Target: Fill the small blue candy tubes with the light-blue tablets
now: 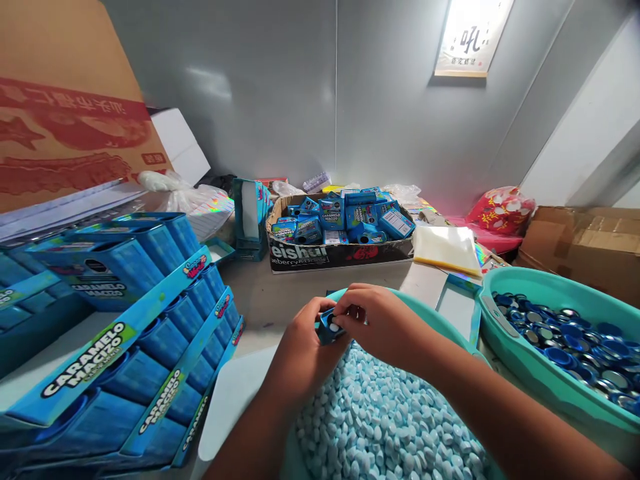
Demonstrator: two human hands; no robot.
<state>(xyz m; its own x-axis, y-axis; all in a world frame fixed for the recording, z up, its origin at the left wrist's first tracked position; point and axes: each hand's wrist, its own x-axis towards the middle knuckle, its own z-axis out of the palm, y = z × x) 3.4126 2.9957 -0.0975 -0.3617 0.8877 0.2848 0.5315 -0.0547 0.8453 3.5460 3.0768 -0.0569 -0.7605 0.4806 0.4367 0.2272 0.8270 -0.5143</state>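
Note:
My left hand (pixel 306 333) is wrapped round a small blue candy box (pixel 327 327), held above the near edge of a basin. My right hand (pixel 363 310) is closed at the top of the same box, its fingertips bent over the opening; something pale shows there, too small to name surely. Below both hands, a turquoise basin (pixel 295 440) is heaped with light blue candies (pixel 390 420). Behind them stands a black carton (pixel 345 257) full of small blue candy boxes (pixel 333 213).
Stacked blue display trays (pixel 130 353) of boxes fill the left side. At right, another turquoise basin (pixel 515 277) holds blue and silver round lids (pixel 565 340). Clear plastic sheets (pixel 445 247) lie behind it, near a brown cardboard box (pixel 585 247). A grey wall (pixel 280 93) closes the back.

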